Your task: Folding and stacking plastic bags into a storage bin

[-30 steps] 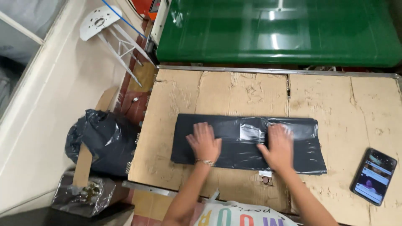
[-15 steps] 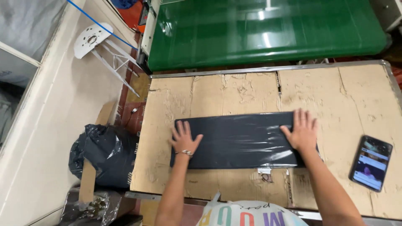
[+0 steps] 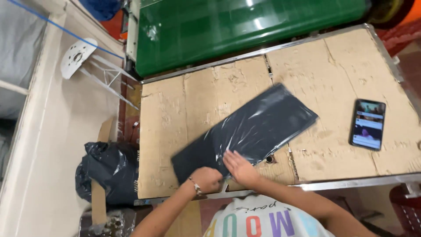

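Note:
A long flat dark package wrapped in clear plastic (image 3: 250, 131) lies at a slant on the cardboard-covered table (image 3: 333, 74), its far end pointing up and to the right. My left hand (image 3: 205, 179) is curled on the package's near left corner at the table's front edge. My right hand (image 3: 239, 167) lies flat on the near end just beside it, fingers spread. Both hands touch the package's lower end. A bracelet sits on my left wrist.
A phone (image 3: 367, 123) with a lit screen lies on the table's right side. A green conveyor belt (image 3: 245, 26) runs behind the table. A black rubbish bag (image 3: 105, 172) sits on the floor to the left, and a white stool (image 3: 81, 59) lies tipped over further back.
The package has turned from lying level across the table to a slant. Both hands moved from its two ends to its near left end, close together.

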